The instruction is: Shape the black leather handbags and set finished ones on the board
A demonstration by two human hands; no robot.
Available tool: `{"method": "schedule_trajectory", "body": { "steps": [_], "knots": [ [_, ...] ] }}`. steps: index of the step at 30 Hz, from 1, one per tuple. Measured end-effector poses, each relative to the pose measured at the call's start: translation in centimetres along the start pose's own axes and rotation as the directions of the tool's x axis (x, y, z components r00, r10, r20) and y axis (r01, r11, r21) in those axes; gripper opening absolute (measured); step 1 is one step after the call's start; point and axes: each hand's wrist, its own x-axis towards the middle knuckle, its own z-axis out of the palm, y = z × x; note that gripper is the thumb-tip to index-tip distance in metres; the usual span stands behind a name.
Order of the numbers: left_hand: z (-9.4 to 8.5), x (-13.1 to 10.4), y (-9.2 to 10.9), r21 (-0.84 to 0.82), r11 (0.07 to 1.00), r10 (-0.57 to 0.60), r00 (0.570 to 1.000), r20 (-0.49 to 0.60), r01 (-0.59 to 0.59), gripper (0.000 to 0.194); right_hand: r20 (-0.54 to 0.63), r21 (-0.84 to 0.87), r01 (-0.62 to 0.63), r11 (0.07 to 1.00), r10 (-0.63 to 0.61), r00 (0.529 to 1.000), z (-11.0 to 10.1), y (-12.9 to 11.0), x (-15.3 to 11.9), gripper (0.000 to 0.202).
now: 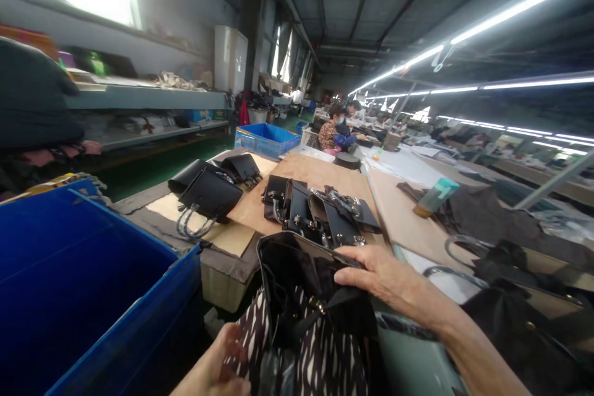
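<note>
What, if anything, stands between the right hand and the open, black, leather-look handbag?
Nothing visible: the right hand is directly on the open, black, leather-look handbag, holding it at its rim.

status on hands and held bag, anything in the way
Right hand grips open bag by rim. Left hand lower, blurred, grip unclear. Other bags just ahead, none between hands.

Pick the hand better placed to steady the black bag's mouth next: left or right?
Right, I'd say: the right hand is on the edge of the black bag's mouth. The left hand, blurred, sits lower, away from that edge.
</note>
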Motion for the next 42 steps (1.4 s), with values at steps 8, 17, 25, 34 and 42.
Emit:
{"method": "schedule_trajectory", "body": {
  "steps": [8, 17, 25, 34, 42],
  "knots": [
    [-1.8, 2.3, 8.0, 0.677, 0.641, 0.632, 0.749, -0.2, -0.36, 0.034, 0.152, 0.133, -0.066, 0.989, 0.046, 0.987, 1.0, 1.7, 0.0, 0.027],
    [0.7, 9.4, 7.8, 0.691, 0.521, 0.608, 0.786, 0.113, -0.501, 0.022, 0.238, 0.34, -0.099, 0.935, 0.016, 0.971, 1.6, 3.1, -0.4, 0.03],
    [0.6, 9.5, 9.5, 0.58, 0.581, 0.61, 0.777, 0.155, -0.572, 0.038, 0.25, 0.479, -0.122, 0.869, -0.002, 0.968, 1.3, 4.7, -0.6, 0.031],
    [1.2, 9.8, 9.9, 0.604, 0.596, 0.503, 0.832, 0.233, -0.529, 0.012, 0.326, 0.609, -0.175, 0.773, -0.043, 0.945, 1.1, 6.1, -0.6, 0.042],
    [1.7, 7.2, 10.2, 0.607, 0.664, 0.324, 0.9, 0.293, -0.437, 0.017, 0.418, 0.592, -0.241, 0.769, -0.037, 0.908, 3.4, 8.5, -0.7, 0.044]
  ]
}}
